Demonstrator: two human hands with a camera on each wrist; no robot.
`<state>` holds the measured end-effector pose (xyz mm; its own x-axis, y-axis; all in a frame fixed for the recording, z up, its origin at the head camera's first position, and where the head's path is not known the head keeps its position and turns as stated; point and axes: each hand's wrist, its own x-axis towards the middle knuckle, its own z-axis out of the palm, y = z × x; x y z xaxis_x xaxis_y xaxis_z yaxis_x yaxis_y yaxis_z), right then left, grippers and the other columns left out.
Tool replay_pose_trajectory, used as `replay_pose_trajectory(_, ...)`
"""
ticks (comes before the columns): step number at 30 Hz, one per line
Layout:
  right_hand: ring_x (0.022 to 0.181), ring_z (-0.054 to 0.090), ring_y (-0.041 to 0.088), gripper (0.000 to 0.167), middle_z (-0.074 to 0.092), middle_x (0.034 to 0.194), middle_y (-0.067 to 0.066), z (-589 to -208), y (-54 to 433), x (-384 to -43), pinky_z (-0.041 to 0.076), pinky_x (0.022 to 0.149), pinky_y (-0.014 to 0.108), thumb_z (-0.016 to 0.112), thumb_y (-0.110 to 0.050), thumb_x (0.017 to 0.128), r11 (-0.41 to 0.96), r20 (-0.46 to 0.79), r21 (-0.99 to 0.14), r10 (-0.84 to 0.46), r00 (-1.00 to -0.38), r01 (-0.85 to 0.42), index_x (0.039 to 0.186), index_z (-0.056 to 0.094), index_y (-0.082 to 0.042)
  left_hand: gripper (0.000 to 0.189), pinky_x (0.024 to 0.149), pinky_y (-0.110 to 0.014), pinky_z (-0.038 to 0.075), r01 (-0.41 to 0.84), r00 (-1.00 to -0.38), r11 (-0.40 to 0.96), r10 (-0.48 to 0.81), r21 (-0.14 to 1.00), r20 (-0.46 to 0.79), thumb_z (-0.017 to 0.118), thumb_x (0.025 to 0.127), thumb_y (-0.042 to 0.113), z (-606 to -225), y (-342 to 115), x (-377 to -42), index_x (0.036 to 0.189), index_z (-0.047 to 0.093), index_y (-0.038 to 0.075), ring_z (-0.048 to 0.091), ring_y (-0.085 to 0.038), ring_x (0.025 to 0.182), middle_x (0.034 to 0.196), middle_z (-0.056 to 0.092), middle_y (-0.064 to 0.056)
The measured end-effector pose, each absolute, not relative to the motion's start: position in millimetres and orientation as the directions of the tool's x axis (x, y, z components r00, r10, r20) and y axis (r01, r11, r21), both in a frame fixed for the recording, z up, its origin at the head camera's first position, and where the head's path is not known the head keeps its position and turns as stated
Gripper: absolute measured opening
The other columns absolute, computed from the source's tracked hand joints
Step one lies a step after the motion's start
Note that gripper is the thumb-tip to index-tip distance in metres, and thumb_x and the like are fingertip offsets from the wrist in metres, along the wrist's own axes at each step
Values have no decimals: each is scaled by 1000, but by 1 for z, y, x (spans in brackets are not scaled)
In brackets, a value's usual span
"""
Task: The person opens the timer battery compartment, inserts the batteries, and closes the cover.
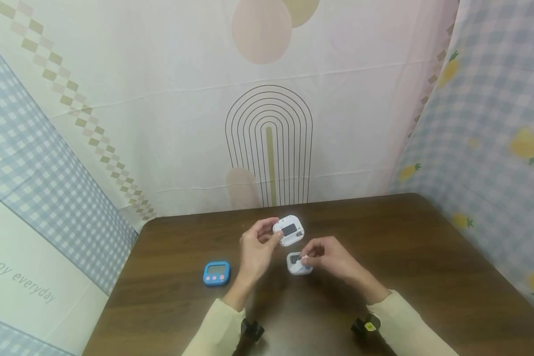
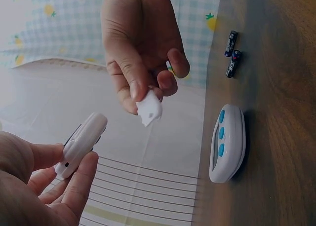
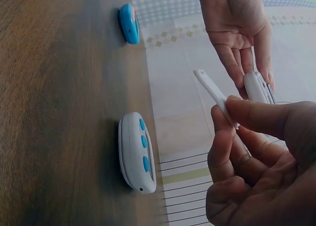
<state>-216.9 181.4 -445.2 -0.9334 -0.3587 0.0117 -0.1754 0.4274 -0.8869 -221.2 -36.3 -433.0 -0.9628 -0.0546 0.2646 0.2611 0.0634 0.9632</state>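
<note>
My left hand [image 1: 255,249] holds up a white digital timer [image 1: 287,239] by its edge, between thumb and fingers. Its back faces the head camera, showing a dark rectangle and a smaller dark slot beside it. To its right, my right hand [image 1: 331,257] pinches a small white battery cover [image 2: 149,108] between thumb and index finger. In the right wrist view the cover [image 3: 212,90] appears edge-on, as a thin strip. Below the hands, a second white timer with blue buttons [image 3: 132,152] lies on the table, partly overlapped by the right hand in the head view.
On the left of the brown table [image 1: 169,321] lies a blue timer [image 1: 216,269] with pink buttons. Two small dark batteries [image 2: 231,43] lie close together near the white timer with blue buttons. A patterned cloth [image 1: 182,123] hangs behind the table.
</note>
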Motion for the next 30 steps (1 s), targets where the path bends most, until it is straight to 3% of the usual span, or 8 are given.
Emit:
replay_pose_trajectory(11, 78, 69, 20, 9, 76, 85, 5, -448, 183, -220, 61, 74, 42, 82, 0, 86, 453, 19, -865, -403, -915, -217, 89, 74, -4, 28, 72, -23, 64, 284, -956, 99, -39, 954, 289, 79, 93, 1, -432, -37, -223, 120, 77, 9, 77, -30, 90, 117, 79, -15)
replay_pose_trajectory(17, 77, 67, 18, 15, 76, 84, 1, -450, 182, -222, 58, 70, 32, 84, 1, 84, 516, -34, -829, -429, -903, -214, 83, 73, -10, 28, 73, -34, 67, 287, -954, 96, -56, 953, 293, 79, 92, 0, -432, -38, -223, 119, 77, 8, 76, -29, 88, 115, 79, -15)
replay_pose_trajectory(23, 70, 65, 15, 17, 74, 77, 0, -453, 183, -222, 55, 62, 29, 87, 1, 78, 548, -66, -807, -453, -889, -220, 77, 74, -9, 29, 75, -43, 68, 285, -956, 87, -50, 955, 290, 79, 92, -1, -430, -38, -222, 119, 77, 7, 76, -28, 87, 115, 79, -15)
replay_pose_trajectory(30, 70, 61, 17, 19, 71, 77, -2, -458, 184, -219, 53, 63, 30, 87, 0, 79, 611, -114, -766, -435, -893, -200, 74, 74, -13, 29, 76, -47, 67, 280, -958, 72, -47, 957, 284, 79, 92, -2, -431, -36, -221, 119, 77, 6, 76, -26, 86, 115, 79, -17)
